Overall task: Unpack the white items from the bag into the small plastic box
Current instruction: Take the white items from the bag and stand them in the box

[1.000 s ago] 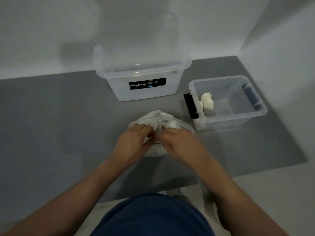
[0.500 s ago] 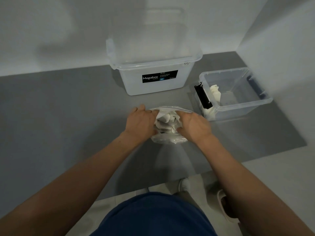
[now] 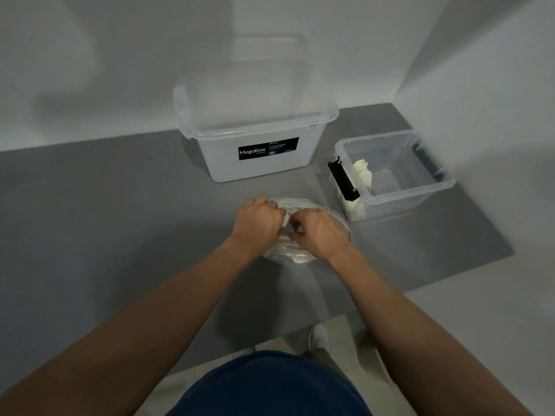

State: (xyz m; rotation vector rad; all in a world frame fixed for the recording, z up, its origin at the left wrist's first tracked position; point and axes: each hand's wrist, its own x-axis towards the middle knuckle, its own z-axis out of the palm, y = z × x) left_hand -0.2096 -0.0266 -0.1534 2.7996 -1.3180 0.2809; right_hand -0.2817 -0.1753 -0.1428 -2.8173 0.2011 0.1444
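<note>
A clear, crumpled plastic bag (image 3: 295, 256) sits at the centre of the frame on the grey mat (image 3: 120, 211), bulging into a rounded lump with pale white stuff showing through its film. The left hand (image 3: 259, 224) curls its fingers over the bag's top left edge and grips the plastic. The right hand (image 3: 322, 233) meets it from the right, fingers bent and pinching the bag's gathered top.

To the right of centre, the small plastic box (image 3: 413, 196) stands see-through and lidless, with a black latch (image 3: 342, 182) on its left end. A few white items (image 3: 362, 173) lie against its left inner wall. The large box (image 3: 255, 163) with a black "Megabox" label stands above centre.

The hands cover most of the bag, so its mouth and the fingertips cannot be seen. What lies inside it is too blurred to count or to tell apart.
</note>
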